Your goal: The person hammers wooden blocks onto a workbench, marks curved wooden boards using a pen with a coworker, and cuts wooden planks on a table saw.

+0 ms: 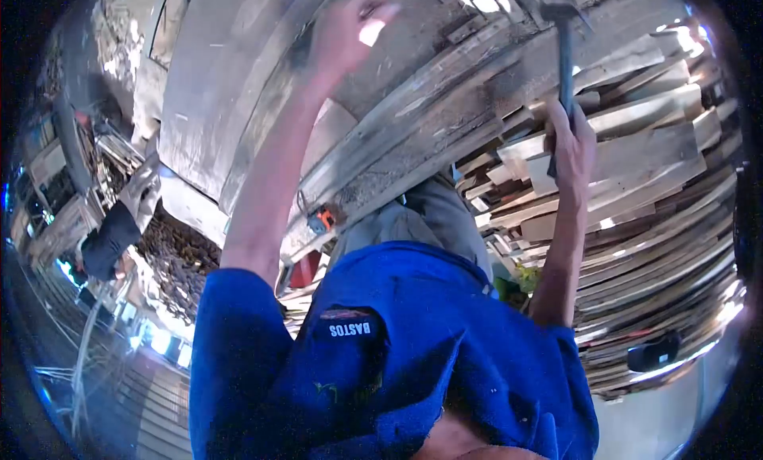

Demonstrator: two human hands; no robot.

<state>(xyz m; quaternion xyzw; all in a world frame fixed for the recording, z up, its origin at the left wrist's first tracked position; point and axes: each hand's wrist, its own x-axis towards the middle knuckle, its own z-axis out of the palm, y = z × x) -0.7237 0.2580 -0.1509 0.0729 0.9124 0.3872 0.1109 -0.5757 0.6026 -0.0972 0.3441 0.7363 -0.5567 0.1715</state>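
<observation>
My right hand (574, 146) is wrapped round the handle of a hammer (566, 67). The hammer stands head-up in the view, its dark metal head near the top right, over the boards. My left hand (346, 35) is raised over the grey wooden planks (238, 71) at top centre. Motion smears its fingers; they look bent, and I cannot make out whether anything is between them. A bright patch shows by the fingertips. On a plank edge near my waist lies a small orange and black tool (322, 219), perhaps a tape measure.
Stacked wooden boards (636, 190) fill the right side. A long beam (413, 154) crosses in front of my legs. At left, another person's dark sleeve (111, 241) and forearm reach toward the planks. A dark object (653, 353) rests on the lower-right boards.
</observation>
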